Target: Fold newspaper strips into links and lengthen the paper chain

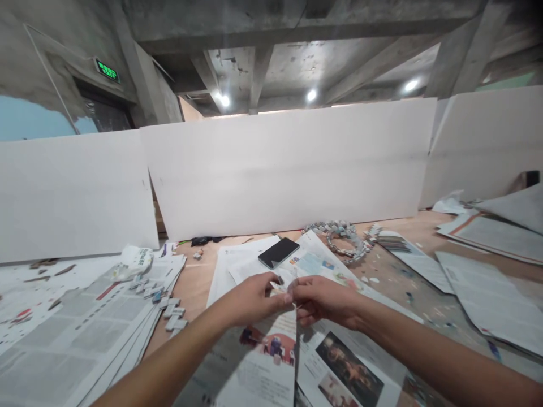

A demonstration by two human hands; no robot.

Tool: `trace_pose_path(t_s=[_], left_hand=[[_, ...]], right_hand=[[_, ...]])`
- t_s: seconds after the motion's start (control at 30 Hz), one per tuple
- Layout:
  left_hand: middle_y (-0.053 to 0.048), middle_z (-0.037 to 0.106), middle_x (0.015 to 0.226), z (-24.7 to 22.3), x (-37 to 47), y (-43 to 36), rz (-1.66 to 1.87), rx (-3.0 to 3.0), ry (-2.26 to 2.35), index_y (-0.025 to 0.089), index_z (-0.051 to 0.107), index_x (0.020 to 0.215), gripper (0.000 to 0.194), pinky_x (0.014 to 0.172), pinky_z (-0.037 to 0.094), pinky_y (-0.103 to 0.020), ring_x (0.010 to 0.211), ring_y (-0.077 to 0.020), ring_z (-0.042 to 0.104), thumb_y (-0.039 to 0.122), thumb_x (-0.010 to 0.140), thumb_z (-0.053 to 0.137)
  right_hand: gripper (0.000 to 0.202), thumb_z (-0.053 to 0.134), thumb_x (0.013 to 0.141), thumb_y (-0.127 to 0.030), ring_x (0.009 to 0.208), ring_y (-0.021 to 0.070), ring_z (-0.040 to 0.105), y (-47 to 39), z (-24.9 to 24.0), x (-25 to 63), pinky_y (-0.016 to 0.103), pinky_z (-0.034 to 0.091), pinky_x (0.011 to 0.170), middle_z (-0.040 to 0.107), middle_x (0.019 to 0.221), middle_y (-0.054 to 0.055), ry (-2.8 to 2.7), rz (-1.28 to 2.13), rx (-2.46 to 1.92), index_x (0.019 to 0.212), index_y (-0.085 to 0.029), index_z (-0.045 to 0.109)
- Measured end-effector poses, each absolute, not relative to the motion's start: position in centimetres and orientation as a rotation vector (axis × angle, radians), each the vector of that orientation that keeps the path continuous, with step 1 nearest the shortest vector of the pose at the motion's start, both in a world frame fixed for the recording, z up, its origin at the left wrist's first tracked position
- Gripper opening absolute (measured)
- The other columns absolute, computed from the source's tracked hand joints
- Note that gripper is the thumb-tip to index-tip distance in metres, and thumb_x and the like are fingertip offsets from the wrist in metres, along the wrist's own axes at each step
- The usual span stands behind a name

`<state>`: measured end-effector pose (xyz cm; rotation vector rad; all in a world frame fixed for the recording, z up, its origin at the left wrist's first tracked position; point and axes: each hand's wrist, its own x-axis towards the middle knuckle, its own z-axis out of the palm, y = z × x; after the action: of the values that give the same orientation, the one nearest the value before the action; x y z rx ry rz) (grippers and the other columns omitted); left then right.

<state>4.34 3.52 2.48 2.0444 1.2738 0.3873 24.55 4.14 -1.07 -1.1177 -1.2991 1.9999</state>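
Near the middle of the head view, my left hand [258,297] and my right hand [324,299] meet above printed sheets. Fingers of both are closed on a small piece of paper [280,287], partly hidden between the fingertips. Under them lie a printed sheet [263,373] with a red picture and another page [314,367] with dark photographs. Just beyond my hands a black phone [279,252] rests on white paper. A ring of folded paper links [343,240] lies behind and to the right.
Newspaper sheets [85,339] are stacked at the left, with small folded paper pieces [173,316] and a crumpled white bag [133,261]. More sheets [496,294] lie at the right. White boards [288,169] stand along the table's back. Sunglasses [206,241] lie before them.
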Motion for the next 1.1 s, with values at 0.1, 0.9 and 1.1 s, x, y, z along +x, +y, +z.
trace_pose_path(t_s=[0.1,0.9,1.1], left_hand=[[-0.001,0.062,0.076,1.6,4.5,3.3,0.353,2.016,1.248,0.018,0.068,0.093,0.032,0.060,0.038,-0.025,0.069,-0.0175,0.054,0.046,0.080,0.061],[0.002,0.059,0.072,-2.8,3.4,4.0,0.449,1.847,1.110,0.017,0.067,0.077,0.024,0.068,0.038,-0.023,0.073,-0.0152,0.051,0.037,0.085,0.055],[0.002,0.058,0.071,-3.0,3.5,4.3,0.460,1.837,1.136,0.017,0.065,0.077,0.022,0.067,0.038,-0.023,0.072,-0.0152,0.050,0.035,0.085,0.056]], right_hand=[[0.024,0.067,0.081,-0.038,0.053,0.0108,0.062,4.1,-1.5,24.6,0.028,0.056,0.059,0.061,0.065,-0.002,-1.315,1.959,-1.154,0.081,-0.018,0.053],[0.041,0.055,0.085,-0.060,0.037,0.0122,0.059,5.2,-5.6,24.7,0.018,0.038,0.032,0.066,0.055,-0.001,-1.560,1.783,-1.030,0.080,-0.020,0.048],[0.046,0.057,0.081,-0.064,0.037,0.0130,0.059,5.2,-4.3,25.3,0.022,0.044,0.036,0.066,0.054,0.001,-1.540,1.755,-1.124,0.074,-0.020,0.047]])
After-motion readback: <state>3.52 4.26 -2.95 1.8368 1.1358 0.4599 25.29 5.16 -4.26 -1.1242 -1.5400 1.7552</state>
